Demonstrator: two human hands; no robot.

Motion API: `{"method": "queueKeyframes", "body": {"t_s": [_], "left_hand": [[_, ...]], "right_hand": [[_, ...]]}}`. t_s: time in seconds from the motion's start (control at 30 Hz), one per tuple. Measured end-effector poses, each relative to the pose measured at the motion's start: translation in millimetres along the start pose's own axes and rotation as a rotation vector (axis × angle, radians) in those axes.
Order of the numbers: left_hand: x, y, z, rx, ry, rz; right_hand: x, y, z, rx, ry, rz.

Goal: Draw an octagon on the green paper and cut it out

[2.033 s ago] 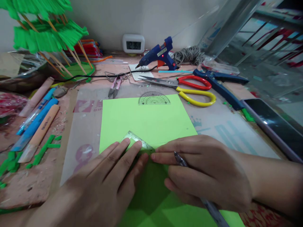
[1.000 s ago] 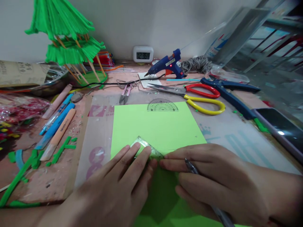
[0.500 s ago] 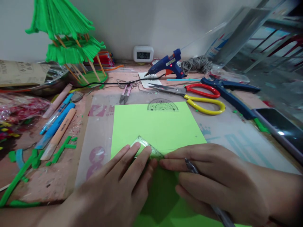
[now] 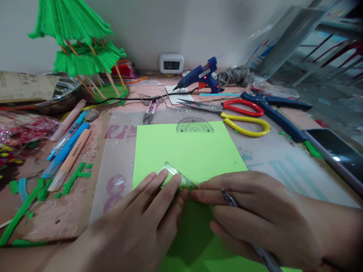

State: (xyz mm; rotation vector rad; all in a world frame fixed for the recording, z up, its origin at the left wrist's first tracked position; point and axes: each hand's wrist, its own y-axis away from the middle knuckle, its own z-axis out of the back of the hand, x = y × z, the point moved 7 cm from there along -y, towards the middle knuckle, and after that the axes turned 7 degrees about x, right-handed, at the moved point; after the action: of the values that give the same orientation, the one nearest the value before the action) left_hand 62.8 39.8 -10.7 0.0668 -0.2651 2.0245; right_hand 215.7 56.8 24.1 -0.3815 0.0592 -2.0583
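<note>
A sheet of bright green paper (image 4: 159,143) lies under both hands, with another part of green paper in shadow nearer me. My left hand (image 4: 141,219) holds a small clear set square (image 4: 167,166) down on it, fingers fanned over the top and thumb by the lower edge. My right hand (image 4: 255,211) is closed around a pen (image 4: 265,257), which runs between its fingers. Thumb and index finger of that hand meet at the set square's right corner; whether they pinch it, I cannot tell. Near the sheet's far edge lies a clear protractor (image 4: 195,125).
Beyond the sheet are scissors (image 4: 244,117), small pliers (image 4: 150,111), a blue glue gun (image 4: 198,77) and a clock (image 4: 171,63). Markers (image 4: 70,151) and a green tiered model (image 4: 87,56) stand left. Blue-handled pliers (image 4: 275,113) and a phone (image 4: 337,151) lie right.
Almost nothing differs. Both hands, the set square and the pen keep their places; the view has shifted very slightly.
</note>
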Motion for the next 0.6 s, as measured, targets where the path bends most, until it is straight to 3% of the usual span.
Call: {"method": "queueKeyframes", "body": {"t_s": [0.13,0.6], "left_hand": [[-1.2,1.4,-0.9,0.016,0.015,-0.013],[-0.5,3.7,-2.3,0.012,0.0,-0.014]], "right_hand": [[4.2,-0.7,5.5,-0.056,-0.017,0.048],[2.1,-0.8,2.3,-0.03,-0.035,0.034]]}}
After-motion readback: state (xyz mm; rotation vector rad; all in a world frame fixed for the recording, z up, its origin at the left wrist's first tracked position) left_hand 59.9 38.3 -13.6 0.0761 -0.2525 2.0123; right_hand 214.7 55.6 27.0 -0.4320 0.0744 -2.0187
